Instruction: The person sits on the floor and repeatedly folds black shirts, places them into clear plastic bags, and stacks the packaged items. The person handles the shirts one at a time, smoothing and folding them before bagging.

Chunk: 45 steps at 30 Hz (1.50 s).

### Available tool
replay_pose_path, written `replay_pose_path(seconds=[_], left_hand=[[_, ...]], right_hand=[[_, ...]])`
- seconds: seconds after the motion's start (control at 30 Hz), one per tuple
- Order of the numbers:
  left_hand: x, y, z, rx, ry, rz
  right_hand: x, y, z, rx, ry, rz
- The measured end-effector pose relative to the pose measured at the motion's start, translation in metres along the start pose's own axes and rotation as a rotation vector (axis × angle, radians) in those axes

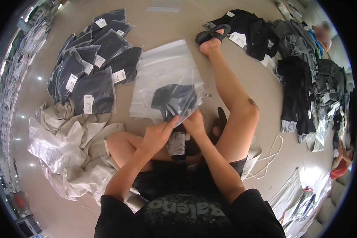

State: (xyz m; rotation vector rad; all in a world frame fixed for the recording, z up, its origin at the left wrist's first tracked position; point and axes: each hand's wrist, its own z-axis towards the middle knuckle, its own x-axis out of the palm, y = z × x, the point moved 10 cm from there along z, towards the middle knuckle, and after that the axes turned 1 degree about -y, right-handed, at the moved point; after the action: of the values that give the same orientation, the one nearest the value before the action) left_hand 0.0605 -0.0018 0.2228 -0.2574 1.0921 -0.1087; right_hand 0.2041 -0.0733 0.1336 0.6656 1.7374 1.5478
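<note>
Between my legs, a dark folded garment (174,97) shows through a clear plastic bag. My left hand (159,134) pinches the bag's near edge. Close beside it, my right hand (194,123) is closed at the same edge; its fingertips are partly hidden by plastic. Under my hands hangs a dark piece with a pale printed label (177,143); whether it belongs to the same garment I cannot tell. The bag's far end rests on a stack of clear plastic bags (162,63) spread flat on the floor.
Bagged dark garments (93,89) with white tags are heaped at the far left. A crumpled off-white sack (75,154) lies by my left knee. Black clothes (297,91) are piled along the right, near two people. A white cord (271,158) loops beside my right leg.
</note>
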Motion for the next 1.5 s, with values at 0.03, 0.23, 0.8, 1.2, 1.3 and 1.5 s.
replay_pose_path(seconds=[0.03,0.23,0.8,1.2,1.3,1.5], left_hand=[[0.005,-0.008,0.008,0.055,0.017,-0.069],[-0.009,-0.055,0.033,0.257,-0.077,-0.175],[0.045,0.081,-0.082,-0.839,-0.168,-0.398],[0.046,0.03,-0.069,-0.475,-0.033,-0.168],[0.057,0.059,-0.038,-0.496,0.038,-0.046],[0.13,0.063,-0.057,-0.529,0.396,-0.004]], right_hand=[[0.012,-0.007,-0.003,-0.015,0.012,-0.24],[0.027,-0.026,0.007,0.0,0.036,-0.255],[0.005,-0.038,0.083,0.011,-0.101,-0.781],[0.029,-0.011,0.111,0.087,-0.064,-0.824],[0.033,0.045,0.104,-0.151,-0.138,-0.708],[0.03,-0.007,0.078,-0.36,-0.101,-0.912]])
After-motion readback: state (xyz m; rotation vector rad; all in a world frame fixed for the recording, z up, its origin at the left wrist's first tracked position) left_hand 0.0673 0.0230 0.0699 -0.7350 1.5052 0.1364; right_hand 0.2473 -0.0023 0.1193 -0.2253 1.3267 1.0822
